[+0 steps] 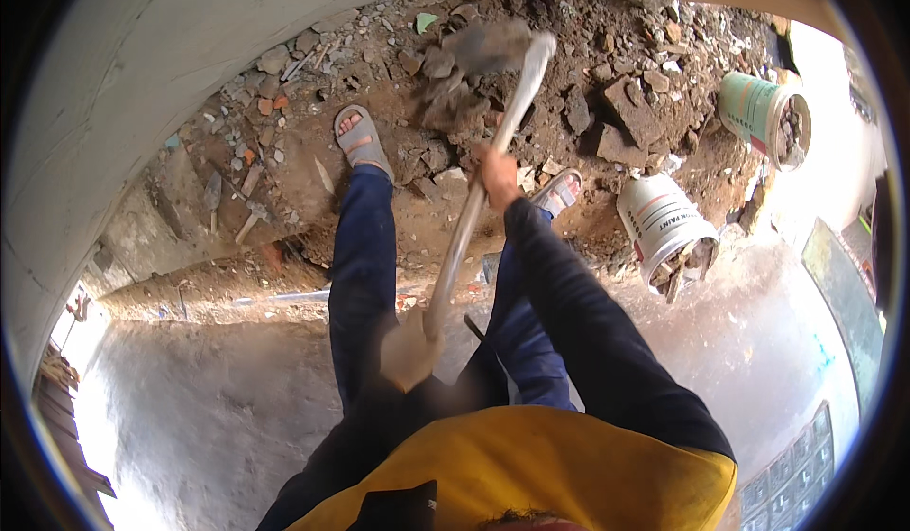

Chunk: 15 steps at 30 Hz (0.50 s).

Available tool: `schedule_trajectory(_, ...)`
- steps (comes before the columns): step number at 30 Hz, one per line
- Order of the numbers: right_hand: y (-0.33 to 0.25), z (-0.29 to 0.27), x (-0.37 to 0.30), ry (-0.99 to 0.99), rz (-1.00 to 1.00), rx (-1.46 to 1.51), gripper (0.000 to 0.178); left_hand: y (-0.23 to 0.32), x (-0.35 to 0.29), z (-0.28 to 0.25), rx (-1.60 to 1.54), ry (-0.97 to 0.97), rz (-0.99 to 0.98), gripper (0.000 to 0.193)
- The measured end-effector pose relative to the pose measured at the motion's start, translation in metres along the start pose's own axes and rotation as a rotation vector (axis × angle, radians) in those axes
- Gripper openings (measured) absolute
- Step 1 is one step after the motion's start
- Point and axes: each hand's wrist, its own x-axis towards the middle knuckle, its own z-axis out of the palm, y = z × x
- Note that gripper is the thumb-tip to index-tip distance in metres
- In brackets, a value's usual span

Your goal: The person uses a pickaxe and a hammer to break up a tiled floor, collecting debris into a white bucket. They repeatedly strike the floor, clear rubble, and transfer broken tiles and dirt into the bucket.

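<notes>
A hoe with a long pale wooden handle [462, 237] runs slantwise across my body. Its blade [488, 47], smeared by motion, is at the far end over the broken soil and rubble [455, 104]. My right hand [498, 178] is wrapped round the middle of the handle, arm stretched forward. Low by my lap, my left hand [409, 351] closes on the handle's near end; it is blurred. My sandalled feet stand apart, the left sandal [362, 137] on the dirt and the right sandal [559, 192] among stones.
Two paint buckets stand to the right: a tilted white bucket [654, 210] with debris and a greenish bucket [744, 109] with rubble. Big broken slabs [633, 114] lie ahead. A trowel [212, 192] and a small hammer [251, 220] rest at left. A wall [104, 85] curves along the left and far side.
</notes>
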Motion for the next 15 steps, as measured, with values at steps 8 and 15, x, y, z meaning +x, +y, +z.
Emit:
schedule_trajectory(8, 0.007, -0.033, -0.040, 0.151, 0.016, 0.054, 0.020, -0.011, -0.027, 0.013, 0.035, 0.150, 0.288, 0.026)
schedule_trajectory(15, -0.057, 0.068, 0.041, 0.114, -0.176, 0.066, 0.022, -0.026, 0.106, -0.021, -0.136, 0.128, 0.170, 0.020)
